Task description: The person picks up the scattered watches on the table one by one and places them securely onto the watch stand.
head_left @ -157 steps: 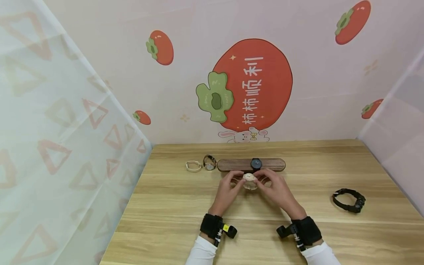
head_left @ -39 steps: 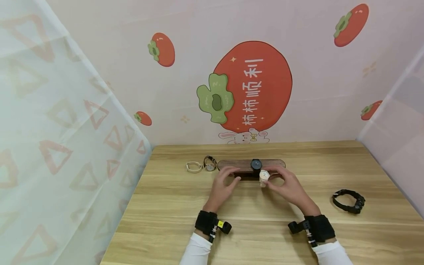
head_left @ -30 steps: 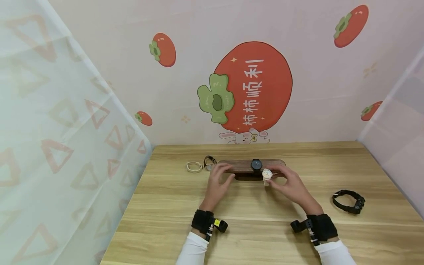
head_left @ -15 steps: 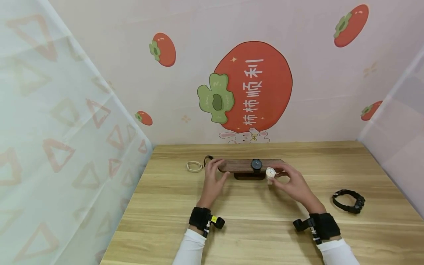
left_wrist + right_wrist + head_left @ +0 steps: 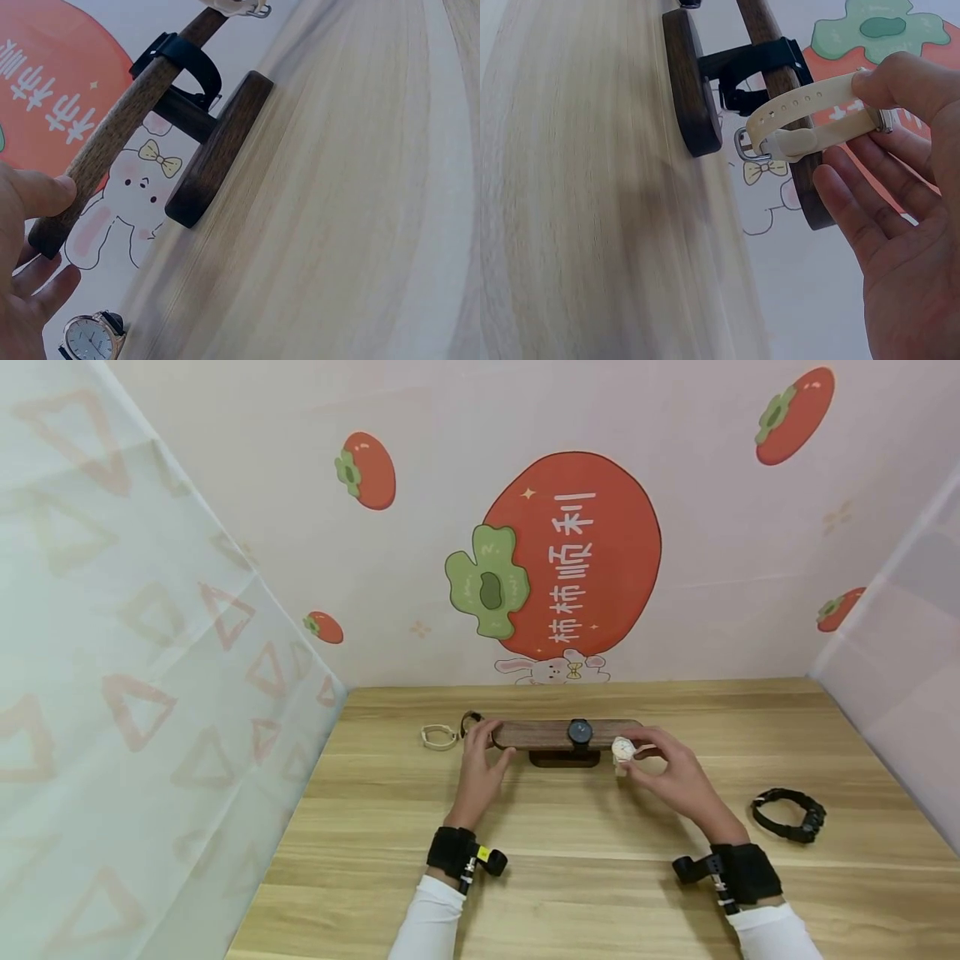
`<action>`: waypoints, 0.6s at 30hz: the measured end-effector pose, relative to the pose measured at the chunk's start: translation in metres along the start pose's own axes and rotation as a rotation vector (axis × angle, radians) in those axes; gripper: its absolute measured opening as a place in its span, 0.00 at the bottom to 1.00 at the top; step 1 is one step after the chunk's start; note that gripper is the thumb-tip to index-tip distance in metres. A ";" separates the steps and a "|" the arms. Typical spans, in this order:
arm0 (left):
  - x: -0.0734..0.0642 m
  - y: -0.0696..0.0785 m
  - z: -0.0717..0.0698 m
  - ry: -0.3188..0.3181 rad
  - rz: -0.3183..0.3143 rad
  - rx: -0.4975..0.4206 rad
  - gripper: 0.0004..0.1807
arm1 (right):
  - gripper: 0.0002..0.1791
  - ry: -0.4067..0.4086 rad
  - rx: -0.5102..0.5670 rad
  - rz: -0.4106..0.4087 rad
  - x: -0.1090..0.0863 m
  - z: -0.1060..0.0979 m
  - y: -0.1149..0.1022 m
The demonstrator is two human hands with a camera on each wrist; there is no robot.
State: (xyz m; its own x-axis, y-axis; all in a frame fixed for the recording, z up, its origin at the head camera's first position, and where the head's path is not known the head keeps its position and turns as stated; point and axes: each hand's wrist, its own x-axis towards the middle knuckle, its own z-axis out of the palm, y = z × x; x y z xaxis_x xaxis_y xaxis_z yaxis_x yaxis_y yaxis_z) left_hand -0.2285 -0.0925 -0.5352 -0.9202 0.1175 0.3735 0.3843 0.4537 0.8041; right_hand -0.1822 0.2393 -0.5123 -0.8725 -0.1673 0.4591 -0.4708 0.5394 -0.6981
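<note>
A dark wooden watch stand [image 5: 536, 735] has a horizontal bar on a short post and base. My left hand [image 5: 478, 772] grips the bar's left end, its thumb [image 5: 52, 193] on top and fingers beneath. A black watch [image 5: 580, 732] is strapped around the bar right of centre. My right hand [image 5: 678, 777] pinches a cream-strapped watch [image 5: 623, 750] by the bar's right end. In the right wrist view, its buckled cream strap [image 5: 784, 111] forms a loop overlapping the bar; I cannot tell whether it encircles it.
Left of the stand lie a beige watch-like band [image 5: 438, 737] and a dark-strapped watch [image 5: 90, 339], partly hidden by my left hand in the head view. A chunky black watch [image 5: 790, 815] lies at the right of the wooden table [image 5: 570, 893]. A printed backdrop stands behind.
Earlier both hands held the cream watch before the stand. My left hand has since moved left to the bar's end. My right hand has carried the watch rightward toward the other end.
</note>
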 end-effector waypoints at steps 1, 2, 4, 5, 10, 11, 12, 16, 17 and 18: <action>0.000 -0.001 0.000 -0.001 0.001 0.001 0.30 | 0.26 0.002 -0.001 -0.001 0.000 -0.001 0.000; 0.000 -0.001 0.000 -0.002 0.000 -0.001 0.30 | 0.26 0.005 -0.002 -0.003 -0.001 -0.002 0.001; 0.000 -0.002 0.000 -0.001 0.005 0.003 0.30 | 0.26 0.009 -0.001 -0.007 -0.002 -0.004 0.001; 0.000 -0.003 0.000 0.000 0.009 0.003 0.30 | 0.26 0.010 0.000 -0.008 -0.002 -0.005 0.002; 0.000 -0.004 0.001 0.003 0.021 -0.003 0.31 | 0.26 0.018 -0.001 -0.022 -0.003 -0.010 0.003; 0.000 -0.004 0.001 0.004 0.018 -0.007 0.31 | 0.26 0.020 -0.001 -0.025 -0.004 -0.011 0.003; -0.001 -0.004 0.001 0.003 0.011 -0.010 0.31 | 0.26 0.022 -0.001 -0.027 -0.004 -0.012 0.003; 0.000 -0.002 0.001 0.003 -0.021 -0.020 0.32 | 0.26 0.029 -0.013 -0.031 -0.005 -0.016 0.006; 0.000 -0.002 0.001 0.004 -0.026 -0.019 0.32 | 0.27 0.032 -0.017 -0.029 -0.005 -0.017 0.006; 0.000 -0.002 0.001 0.003 -0.033 -0.020 0.32 | 0.26 0.035 -0.022 -0.028 -0.006 -0.018 0.006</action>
State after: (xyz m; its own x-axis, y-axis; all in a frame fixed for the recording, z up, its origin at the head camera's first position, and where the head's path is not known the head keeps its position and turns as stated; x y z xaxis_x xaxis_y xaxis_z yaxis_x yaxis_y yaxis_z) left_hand -0.2292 -0.0929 -0.5371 -0.9320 0.1000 0.3485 0.3556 0.4394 0.8249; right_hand -0.1779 0.2586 -0.5095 -0.8537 -0.1543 0.4974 -0.4919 0.5529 -0.6726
